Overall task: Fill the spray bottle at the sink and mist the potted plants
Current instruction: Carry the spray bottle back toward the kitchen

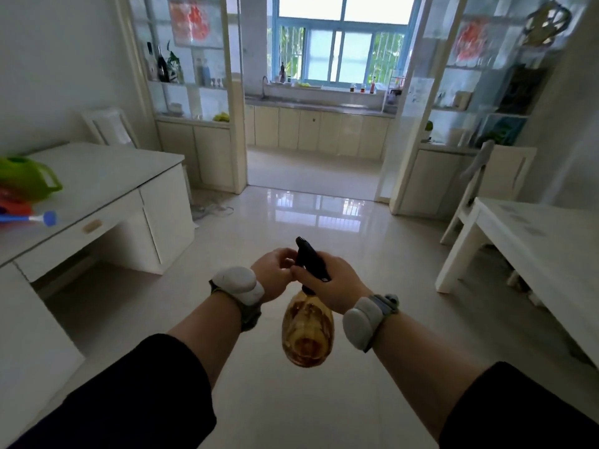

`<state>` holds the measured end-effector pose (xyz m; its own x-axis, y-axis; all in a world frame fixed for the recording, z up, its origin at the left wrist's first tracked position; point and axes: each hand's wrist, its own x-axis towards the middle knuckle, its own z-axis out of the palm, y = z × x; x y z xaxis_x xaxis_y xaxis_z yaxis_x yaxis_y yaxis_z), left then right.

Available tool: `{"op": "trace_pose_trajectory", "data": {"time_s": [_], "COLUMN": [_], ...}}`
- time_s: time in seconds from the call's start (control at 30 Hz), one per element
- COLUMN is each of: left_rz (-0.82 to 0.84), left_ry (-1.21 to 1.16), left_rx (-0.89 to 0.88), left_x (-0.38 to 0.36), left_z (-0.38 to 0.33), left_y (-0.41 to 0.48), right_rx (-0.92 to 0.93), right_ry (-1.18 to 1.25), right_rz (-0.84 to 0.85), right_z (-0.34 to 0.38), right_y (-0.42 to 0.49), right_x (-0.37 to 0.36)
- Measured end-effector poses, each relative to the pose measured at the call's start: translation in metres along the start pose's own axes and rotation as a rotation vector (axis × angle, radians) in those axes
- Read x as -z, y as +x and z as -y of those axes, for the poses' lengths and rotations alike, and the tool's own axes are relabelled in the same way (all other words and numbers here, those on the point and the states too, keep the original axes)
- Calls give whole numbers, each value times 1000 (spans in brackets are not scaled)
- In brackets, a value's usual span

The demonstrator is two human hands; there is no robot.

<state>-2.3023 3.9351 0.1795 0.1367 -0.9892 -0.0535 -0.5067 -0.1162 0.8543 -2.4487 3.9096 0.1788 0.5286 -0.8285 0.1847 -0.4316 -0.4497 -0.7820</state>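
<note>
A clear amber plastic spray bottle (308,332) with a black trigger head (311,260) hangs in the near middle of the room, above the glossy pale tiled floor (291,215), its rounded body tilted toward the camera. The right hand (330,283) is clenched round the neck and the back of the black head and carries the bottle. The left hand (275,273) meets the head from the left side with curled fingers and seems to pinch its front, though the fingertips are hidden behind the hand. Each wrist wears a white padded band, and both sleeves are dark.

On the near left stands a white desk (107,176) with a lime-green plastic watering can (26,176) at its left edge. Far ahead, through a wide doorway, a steel kitchen counter (324,106) runs under a blue-framed window (340,43), with a curved tap (264,87) at its left end. A small leafy plant (173,64) sits on the far left glass shelf.
</note>
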Motion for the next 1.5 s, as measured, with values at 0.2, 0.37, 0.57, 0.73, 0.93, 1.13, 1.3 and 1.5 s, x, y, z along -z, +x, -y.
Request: {"op": "trace_pose_trajectory", "data": {"time_s": [0.2, 0.37, 0.57, 0.73, 0.93, 1.13, 1.3, 1.5], "left_rz": [44, 10, -54, -113, -102, -82, -42, -85], "left_ry": [57, 64, 117, 76, 9, -18, 5, 52], "left_rx": [-107, -114, -77, -53, -74, -103, -143, -132], "left_x": [-17, -39, -19, 11, 60, 106, 118, 136], "left_z": [-34, -51, -72, -56, -19, -22, -26, -14], "left_y": [179, 328, 507, 624, 800, 986, 1111, 1289], "right_rx": [-33, -14, 12, 33, 23, 20, -3, 4], "right_ry": [74, 65, 50, 69, 91, 53, 89, 99], "right_rz": [-85, -44, 34, 112, 133, 79, 52, 88], "right_z": [-77, -157, -218, -252, -304, -335, -376, -447], "right_y": [142, 266, 445, 576, 753, 926, 1037, 1211], "right_x": [69, 122, 176, 176, 165, 186, 215, 234]}}
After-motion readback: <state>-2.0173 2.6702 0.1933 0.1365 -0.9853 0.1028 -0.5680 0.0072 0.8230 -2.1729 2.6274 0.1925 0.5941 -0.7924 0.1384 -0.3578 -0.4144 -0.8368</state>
